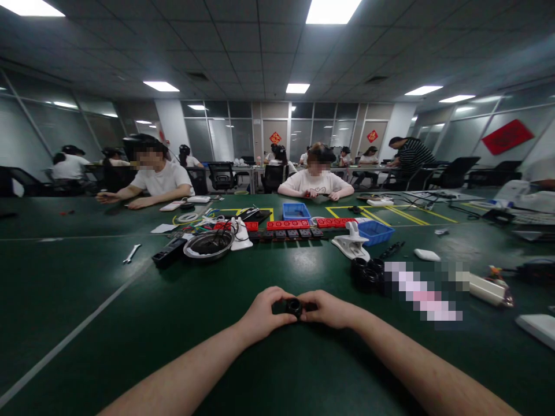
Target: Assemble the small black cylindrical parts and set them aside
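In the head view, a small black round part with a ring-shaped opening (293, 307) is held low over the green tabletop, in front of me. My left hand (263, 314) grips its left side, thumb below and fingers above. From the right, the fingertips of my right hand (328, 309) are closed on the same part. Fingers cover its sides, so its exact kind is unclear. To the right of my hands stands a cluster of black round pieces (367, 274), of similar colour.
Ahead lie a metal bowl (208, 245), a black box-shaped part (169, 253), red socket strips (288, 225), white clip stands (352, 242) and blue bins (375, 232). A wrench (132, 253) lies left. A white case (427, 255) lies right. Co-workers sit across the table.
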{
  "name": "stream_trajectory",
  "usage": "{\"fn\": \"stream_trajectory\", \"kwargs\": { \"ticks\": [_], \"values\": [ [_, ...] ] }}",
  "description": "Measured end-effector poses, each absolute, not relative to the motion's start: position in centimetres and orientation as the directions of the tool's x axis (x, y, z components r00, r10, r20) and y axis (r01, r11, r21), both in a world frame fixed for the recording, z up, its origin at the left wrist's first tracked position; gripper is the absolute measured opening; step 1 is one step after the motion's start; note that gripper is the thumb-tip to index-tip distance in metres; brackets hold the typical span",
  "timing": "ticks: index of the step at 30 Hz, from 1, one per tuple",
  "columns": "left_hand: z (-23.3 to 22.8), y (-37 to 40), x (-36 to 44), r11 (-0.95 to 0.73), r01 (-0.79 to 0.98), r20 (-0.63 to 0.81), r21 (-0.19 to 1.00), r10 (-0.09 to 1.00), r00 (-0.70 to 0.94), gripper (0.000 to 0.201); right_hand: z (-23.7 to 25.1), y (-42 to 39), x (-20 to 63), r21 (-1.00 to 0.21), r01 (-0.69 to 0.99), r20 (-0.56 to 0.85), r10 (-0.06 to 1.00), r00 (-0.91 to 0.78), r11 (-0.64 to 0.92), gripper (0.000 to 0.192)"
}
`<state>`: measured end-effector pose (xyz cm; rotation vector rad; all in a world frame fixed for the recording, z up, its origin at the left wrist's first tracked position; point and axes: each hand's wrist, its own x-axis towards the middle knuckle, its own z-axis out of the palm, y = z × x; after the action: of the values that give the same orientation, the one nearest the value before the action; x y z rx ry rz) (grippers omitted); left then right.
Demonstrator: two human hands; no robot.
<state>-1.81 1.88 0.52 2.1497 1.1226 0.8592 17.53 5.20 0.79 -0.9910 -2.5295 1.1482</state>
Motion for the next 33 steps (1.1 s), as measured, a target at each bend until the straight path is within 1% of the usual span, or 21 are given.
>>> {"fn": "stream_trajectory", "kwargs": {
  "ticks": [3, 7, 9, 11, 14, 16, 18, 20, 22, 23, 25, 28, 30, 33],
  "values": [
    [0.4, 1.9, -1.8, -0.464, 0.505, 0.247, 0.728, 0.865, 0.438, 0.029, 0.3, 5.3, 17.5, -0.707, 0.529, -0.092, 0.681, -0.726, 0.469, 0.016],
    [0.3, 1.7, -1.3, -0.412, 0.545, 0.212, 0.730, 0.895, 0.392, 0.028, 0.1, 4.9, 17.1, -0.634, 0.621, -0.069, 0.766, -0.639, 0.461, 0.025],
    [0.2, 1.5, -1.0, -0.393, 0.555, 0.215, 0.733, 0.908, 0.360, 0.026, 0.0, 4.5, 16.6, -0.565, 0.690, -0.058, 0.812, -0.581, 0.453, 0.032],
    [0.2, 1.4, -0.8, -0.375, 0.566, 0.219, 0.735, 0.920, 0.325, 0.024, 0.1, 4.0, 16.0, -0.465, 0.768, -0.029, 0.859, -0.511, 0.441, 0.037],
    [0.1, 1.3, -0.7, -0.362, 0.586, 0.225, 0.725, 0.928, 0.295, 0.020, 0.1, 3.3, 15.0, -0.338, 0.843, 0.022, 0.899, -0.437, 0.418, 0.037],
    [0.1, 1.3, -0.7, -0.369, 0.594, 0.240, 0.715, 0.927, 0.288, 0.019, 0.2, 3.0, 14.6, -0.294, 0.862, 0.039, 0.907, -0.420, 0.412, 0.034],
    [0.1, 1.4, -0.8, -0.383, 0.589, 0.253, 0.712, 0.922, 0.294, 0.021, 0.4, 2.7, 14.5, -0.275, 0.868, 0.048, 0.907, -0.418, 0.414, 0.036],
    [0.0, 1.5, -0.9, -0.401, 0.570, 0.256, 0.717, 0.912, 0.319, 0.023, 0.6, 2.8, 14.8, -0.295, 0.849, 0.045, 0.894, -0.446, 0.438, 0.043],
    [0.0, 1.5, -0.9, -0.409, 0.554, 0.255, 0.725, 0.907, 0.335, 0.029, 1.0, 3.0, 15.4, -0.360, 0.788, 0.032, 0.851, -0.525, 0.499, 0.049],
    [0.0, 1.6, -0.9, -0.410, 0.550, 0.255, 0.728, 0.906, 0.338, 0.031, 1.2, 3.2, 15.8, -0.409, 0.743, 0.015, 0.818, -0.575, 0.530, 0.049],
    [0.0, 1.6, -1.0, -0.416, 0.550, 0.257, 0.724, 0.903, 0.345, 0.033, 1.5, 3.8, 16.7, -0.531, 0.641, -0.039, 0.739, -0.672, 0.555, 0.042],
    [0.2, 1.5, -1.0, -0.442, 0.548, 0.260, 0.710, 0.888, 0.380, 0.028, 1.5, 4.7, 17.6, -0.698, 0.526, -0.122, 0.643, -0.756, 0.486, 0.026],
    [0.4, 1.4, -1.0, -0.451, 0.538, 0.259, 0.712, 0.881, 0.396, 0.027, 1.1, 5.2, 17.9, -0.757, 0.482, -0.128, 0.623, -0.771, 0.441, 0.020],
    [0.5, 1.3, -1.0, -0.436, 0.525, 0.238, 0.731, 0.884, 0.402, 0.027, 0.4, 5.4, 17.8, -0.783, 0.471, -0.117, 0.648, -0.753, 0.406, 0.019]
  ]
}}
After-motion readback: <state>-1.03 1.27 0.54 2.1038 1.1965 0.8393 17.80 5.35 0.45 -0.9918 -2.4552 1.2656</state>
